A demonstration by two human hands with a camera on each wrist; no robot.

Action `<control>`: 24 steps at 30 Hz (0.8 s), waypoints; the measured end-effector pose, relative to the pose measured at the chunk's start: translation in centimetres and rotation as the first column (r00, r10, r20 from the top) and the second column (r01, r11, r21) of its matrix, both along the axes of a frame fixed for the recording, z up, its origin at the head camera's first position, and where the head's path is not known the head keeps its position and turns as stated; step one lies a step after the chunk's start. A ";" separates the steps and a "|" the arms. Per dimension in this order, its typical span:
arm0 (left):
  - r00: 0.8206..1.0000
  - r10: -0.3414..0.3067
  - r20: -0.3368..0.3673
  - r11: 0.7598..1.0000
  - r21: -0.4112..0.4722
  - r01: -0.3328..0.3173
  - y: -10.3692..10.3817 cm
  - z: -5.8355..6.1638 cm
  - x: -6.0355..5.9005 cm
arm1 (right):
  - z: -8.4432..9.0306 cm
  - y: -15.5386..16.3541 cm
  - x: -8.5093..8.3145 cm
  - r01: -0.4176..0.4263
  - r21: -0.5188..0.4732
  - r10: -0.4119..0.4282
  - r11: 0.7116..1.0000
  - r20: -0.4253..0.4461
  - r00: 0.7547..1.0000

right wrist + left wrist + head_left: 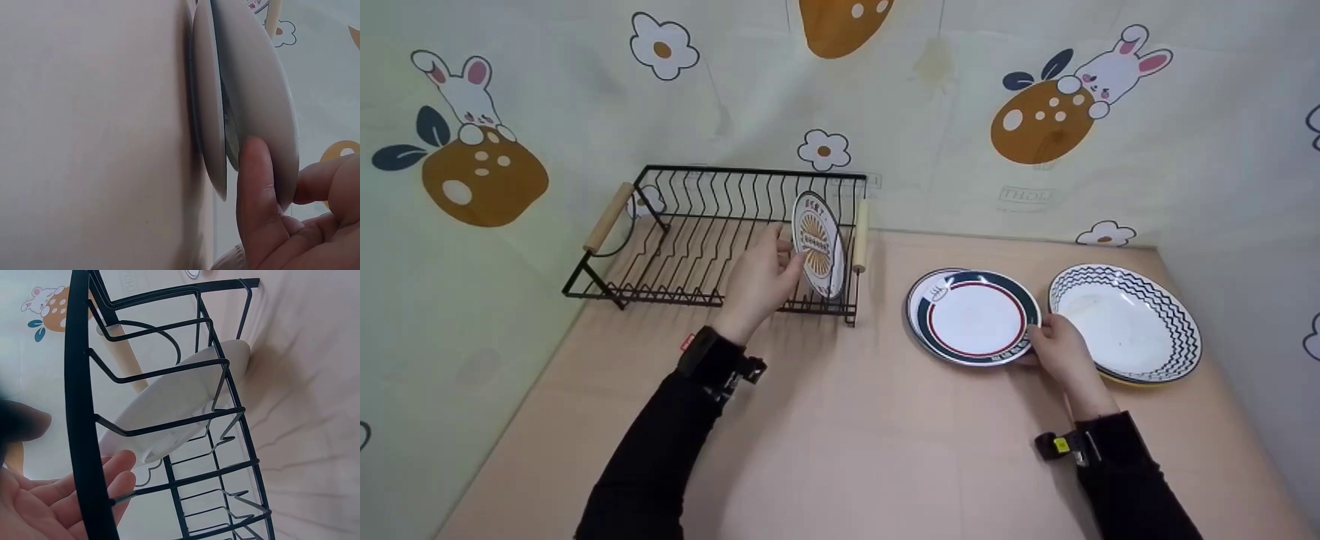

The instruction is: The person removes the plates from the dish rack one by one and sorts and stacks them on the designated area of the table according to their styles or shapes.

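Orange-patterned plate (818, 245) upright in dish rack (690, 225)

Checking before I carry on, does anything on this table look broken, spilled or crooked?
Nothing stands out. The orange-patterned round plate stands on edge in the black wire dish rack; the blue-rimmed plates are stacked slightly offset, with no chips or spills visible.

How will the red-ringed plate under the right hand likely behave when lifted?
The red-ringed plate looks stiff and glossy, so probably slippery and breakable. It rests on another plate, so it may slide. The right hand pinches only its rim, so it may tilt.
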State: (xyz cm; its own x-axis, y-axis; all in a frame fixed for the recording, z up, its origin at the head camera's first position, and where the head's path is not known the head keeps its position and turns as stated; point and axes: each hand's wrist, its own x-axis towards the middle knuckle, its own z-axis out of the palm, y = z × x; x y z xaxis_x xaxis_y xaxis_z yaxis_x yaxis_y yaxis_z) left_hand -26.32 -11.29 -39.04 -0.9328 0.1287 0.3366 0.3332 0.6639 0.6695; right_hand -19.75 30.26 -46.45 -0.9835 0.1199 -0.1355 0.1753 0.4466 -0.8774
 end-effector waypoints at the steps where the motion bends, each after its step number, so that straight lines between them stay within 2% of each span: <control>1: 1.000 0.000 0.000 1.000 -0.001 0.000 0.0 0.0 -0.1 | 0.0 0.0 0.0 0.000 -0.009 0.000 1.000 0.008 1.000; 8: 1.000 0.009 0.012 0.999 -0.044 -0.008 0.1 -0.1 -0.6 | 0.0 -0.2 0.1 0.001 -0.066 0.003 0.998 0.059 0.998; 18: 1.000 0.016 0.005 0.996 -0.092 -0.015 0.5 0.1 -1.5 | -0.2 -0.4 0.3 -0.027 -0.058 0.033 0.998 0.098 0.995; 24: 0.999 0.016 0.049 0.996 -0.083 -0.012 0.8 0.1 -1.8 | -0.3 -0.6 0.5 -0.036 -0.025 0.037 0.999 0.073 0.997</control>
State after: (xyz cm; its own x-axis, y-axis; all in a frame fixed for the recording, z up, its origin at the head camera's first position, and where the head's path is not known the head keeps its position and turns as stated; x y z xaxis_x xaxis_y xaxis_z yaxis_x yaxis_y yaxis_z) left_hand -28.08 -10.52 -38.94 -0.9499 0.1412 0.2787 0.2915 0.7219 0.6276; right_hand -19.27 29.68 -46.74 -0.9745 0.0801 -0.2096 0.2234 0.4331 -0.8732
